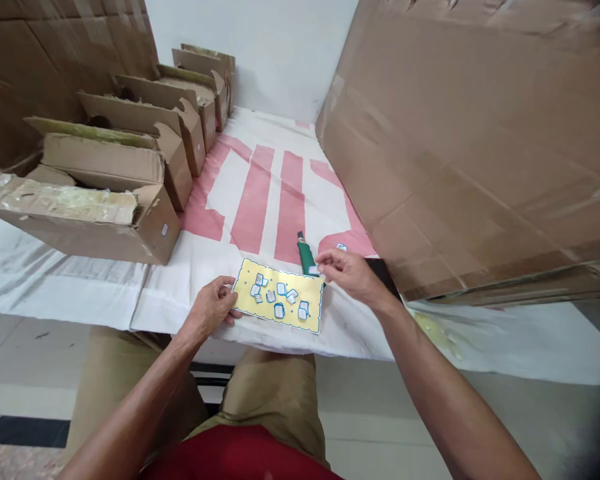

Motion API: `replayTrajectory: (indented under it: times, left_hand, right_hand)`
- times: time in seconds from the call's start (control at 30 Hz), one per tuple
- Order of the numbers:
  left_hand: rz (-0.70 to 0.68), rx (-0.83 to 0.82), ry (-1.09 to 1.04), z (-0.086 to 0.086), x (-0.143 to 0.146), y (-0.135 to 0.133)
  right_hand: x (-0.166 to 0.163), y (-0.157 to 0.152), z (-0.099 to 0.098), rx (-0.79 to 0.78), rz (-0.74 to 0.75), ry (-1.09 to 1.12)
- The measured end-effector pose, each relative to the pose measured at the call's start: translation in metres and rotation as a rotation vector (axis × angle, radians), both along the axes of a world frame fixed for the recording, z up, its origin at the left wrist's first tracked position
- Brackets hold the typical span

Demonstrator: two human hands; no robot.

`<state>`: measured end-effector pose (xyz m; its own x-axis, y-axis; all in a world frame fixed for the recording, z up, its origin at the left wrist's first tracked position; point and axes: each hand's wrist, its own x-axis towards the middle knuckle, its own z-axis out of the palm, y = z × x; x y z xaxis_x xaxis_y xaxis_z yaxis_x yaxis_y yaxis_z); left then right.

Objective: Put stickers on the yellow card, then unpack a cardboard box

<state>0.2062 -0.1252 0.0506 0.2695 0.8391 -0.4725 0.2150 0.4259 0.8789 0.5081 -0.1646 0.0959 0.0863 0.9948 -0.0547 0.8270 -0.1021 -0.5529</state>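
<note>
A yellow card (307,287) with a blue edge lies near the table's front edge, with several small blue-and-white stickers (280,300) scattered on it. My left hand (211,309) grips the card's left edge, thumb on top. My right hand (347,275) hovers at the card's right corner, fingers pinched on a small white sticker (314,270). A green-handled cutter (306,254) lies just beyond the card, partly behind my right fingers.
A row of open cardboard boxes (105,200) lines the left side. A large taped cardboard carton (480,147) fills the right. The table is covered by a white cloth with red stripes (260,193). One loose sticker (341,247) lies by the carton.
</note>
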Motion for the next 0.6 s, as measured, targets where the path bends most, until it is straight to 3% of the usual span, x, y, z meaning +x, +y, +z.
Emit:
replayTrajectory:
  times: [0.1,0.37,0.47,0.6]
  left_hand:
    - [0.002,0.01,-0.001,-0.004,-0.001,0.001]
    - [-0.001,0.014,0.011,-0.006,-0.001,0.001]
    - [0.0,0.01,0.018,-0.003,-0.001,0.0]
    - [-0.002,0.012,0.026,0.0,0.0,0.0]
  right_hand:
    - [-0.025,-0.015,-0.003,-0.107,0.097,-0.131]
    - [-0.054,-0.026,-0.019,-0.177,0.002,-0.428]
    - [-0.043,-0.028,-0.012,-0.146,-0.043,-0.437]
    - [0.01,-0.01,0.001,-0.066,-0.205,-0.407]
